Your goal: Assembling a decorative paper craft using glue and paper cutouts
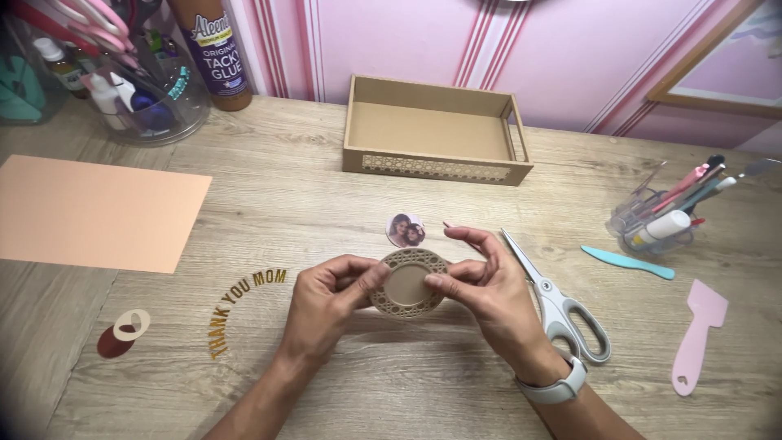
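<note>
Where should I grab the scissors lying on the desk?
Probably by the grey handle loops at the near end of the scissors, reaching in from the desk's near edge. The blades are shut and point away toward the far side, so your fingers stay clear of the sharp tip.

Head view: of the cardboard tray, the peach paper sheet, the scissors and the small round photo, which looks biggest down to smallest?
1. Peach paper sheet, though the picture's edge cuts it off.
2. Cardboard tray, which lies farther from the camera, so its rank against the sheet is unsure.
3. Scissors.
4. Small round photo.
</note>
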